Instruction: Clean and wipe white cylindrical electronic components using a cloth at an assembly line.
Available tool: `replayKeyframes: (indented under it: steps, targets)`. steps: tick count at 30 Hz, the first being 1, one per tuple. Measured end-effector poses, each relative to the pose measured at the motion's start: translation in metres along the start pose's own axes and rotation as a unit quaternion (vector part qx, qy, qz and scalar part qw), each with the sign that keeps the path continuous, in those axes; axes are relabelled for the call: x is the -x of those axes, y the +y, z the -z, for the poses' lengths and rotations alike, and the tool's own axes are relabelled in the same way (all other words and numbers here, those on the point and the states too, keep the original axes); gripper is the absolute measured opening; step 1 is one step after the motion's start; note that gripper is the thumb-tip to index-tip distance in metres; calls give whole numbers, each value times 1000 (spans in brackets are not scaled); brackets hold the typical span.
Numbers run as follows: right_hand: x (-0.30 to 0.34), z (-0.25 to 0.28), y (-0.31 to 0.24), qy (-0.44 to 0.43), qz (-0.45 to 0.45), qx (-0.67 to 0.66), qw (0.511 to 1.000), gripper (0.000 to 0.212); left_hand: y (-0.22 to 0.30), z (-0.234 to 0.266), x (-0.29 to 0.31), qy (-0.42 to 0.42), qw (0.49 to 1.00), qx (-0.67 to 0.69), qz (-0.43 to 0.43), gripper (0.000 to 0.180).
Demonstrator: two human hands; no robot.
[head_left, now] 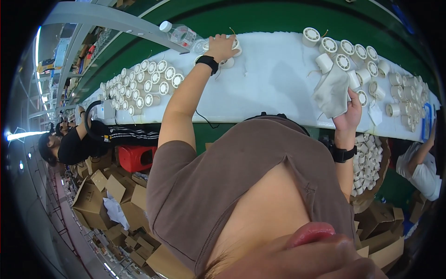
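My left hand [221, 48] reaches to the far side of the white-topped table [269, 79], its fingers closed round a white cylindrical housing [236, 47] with a slotted round face. The hand partly hides that housing and others beside it. On the right, my right hand [349, 114] grips a pale grey cloth [331, 90], which hangs over the near part of the table. The cloth partly covers several white housings [343, 62] standing behind it.
Many similar housings [151, 76] stand in rows at the left. A clear plastic bottle [179, 35] lies by a grey metal post. Below the table are a bin of white parts [367, 162], cardboard boxes [95, 200] and a red stool [134, 157]. Co-workers [69, 144] flank me.
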State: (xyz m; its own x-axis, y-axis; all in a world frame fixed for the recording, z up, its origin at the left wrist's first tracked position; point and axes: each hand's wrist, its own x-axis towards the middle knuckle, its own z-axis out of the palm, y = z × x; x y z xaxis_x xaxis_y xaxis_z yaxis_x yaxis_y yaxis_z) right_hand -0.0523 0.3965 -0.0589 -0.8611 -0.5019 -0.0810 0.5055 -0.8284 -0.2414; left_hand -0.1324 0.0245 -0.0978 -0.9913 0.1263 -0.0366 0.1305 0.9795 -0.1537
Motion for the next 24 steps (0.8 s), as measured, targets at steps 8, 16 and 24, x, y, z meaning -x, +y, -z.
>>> replayKeyframes:
  steps: [8, 16, 24]
  targets:
    - [0, 2, 3, 24, 60, -40, 997, 37, 82, 15, -46, 121, 946, 280, -108, 63]
    - [11, 7, 17, 84, 115, -30, 989, 38, 169, -28, -127, 31, 895, 434, -93, 70]
    - [-6, -4, -7, 180, 240, 84, 950, 34, 167, 19, -79, 54, 821, 566, -52, 60]
